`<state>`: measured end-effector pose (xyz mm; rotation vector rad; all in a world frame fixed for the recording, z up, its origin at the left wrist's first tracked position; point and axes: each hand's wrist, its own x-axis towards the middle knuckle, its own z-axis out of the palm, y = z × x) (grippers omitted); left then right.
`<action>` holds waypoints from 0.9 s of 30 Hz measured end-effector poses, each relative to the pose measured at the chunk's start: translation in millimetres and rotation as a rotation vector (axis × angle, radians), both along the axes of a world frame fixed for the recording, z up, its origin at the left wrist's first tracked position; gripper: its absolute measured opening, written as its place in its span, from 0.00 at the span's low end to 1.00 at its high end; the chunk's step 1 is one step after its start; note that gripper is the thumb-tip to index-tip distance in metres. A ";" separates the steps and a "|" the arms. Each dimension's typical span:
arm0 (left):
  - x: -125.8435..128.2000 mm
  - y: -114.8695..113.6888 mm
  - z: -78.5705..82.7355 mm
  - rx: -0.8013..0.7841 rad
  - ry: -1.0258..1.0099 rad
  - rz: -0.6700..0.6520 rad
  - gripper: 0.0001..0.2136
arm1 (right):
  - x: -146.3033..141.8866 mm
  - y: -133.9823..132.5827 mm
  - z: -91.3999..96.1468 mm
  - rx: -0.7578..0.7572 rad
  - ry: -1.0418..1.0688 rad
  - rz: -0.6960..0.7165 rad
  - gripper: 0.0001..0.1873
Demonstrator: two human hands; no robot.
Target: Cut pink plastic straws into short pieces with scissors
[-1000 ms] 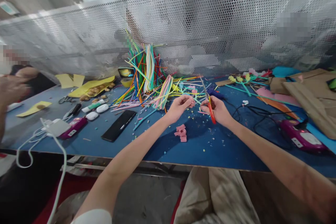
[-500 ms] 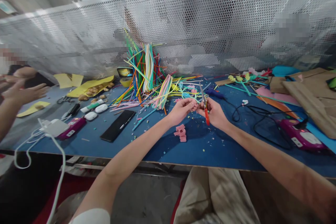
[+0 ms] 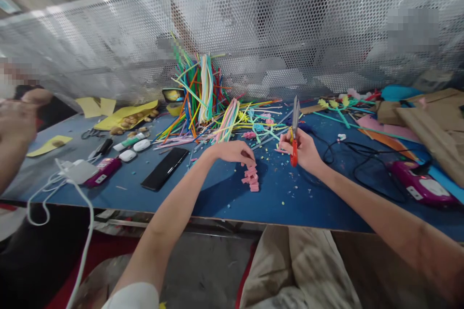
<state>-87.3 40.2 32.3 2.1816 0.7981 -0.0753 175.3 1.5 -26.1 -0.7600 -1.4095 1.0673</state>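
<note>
My left hand (image 3: 237, 151) reaches down to a small heap of pink cut pieces (image 3: 251, 179) on the blue table. Its fingers are bent and pressed together at the heap's upper edge, and whatever lies between them is hidden. My right hand (image 3: 302, 149) is closed round a pair of scissors (image 3: 294, 142) with red handles, blades pointing up and away from me. A thin pink strip (image 3: 282, 150) sticks out from the fingertips of that hand. Beyond my hands lie pipe-cleaner flowers (image 3: 258, 127) in pastel colours.
A big bunch of coloured pipe cleaners (image 3: 205, 89) stands against the perforated metal screen (image 3: 275, 24). A black phone (image 3: 165, 169), cables and a purple power strip (image 3: 422, 183) lie on the table (image 3: 217, 198). Another person's hand (image 3: 16, 120) is at far left; cardboard (image 3: 431, 128) sits at right.
My hands have parted. The left hand has moved left and down to the pink heap; the right hand, with the scissors, has shifted slightly right.
</note>
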 end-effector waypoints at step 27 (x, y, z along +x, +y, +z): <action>28.0 -8.4 -20.1 0.280 -0.287 0.097 0.06 | -4.3 -3.4 2.1 -0.057 0.119 0.052 0.22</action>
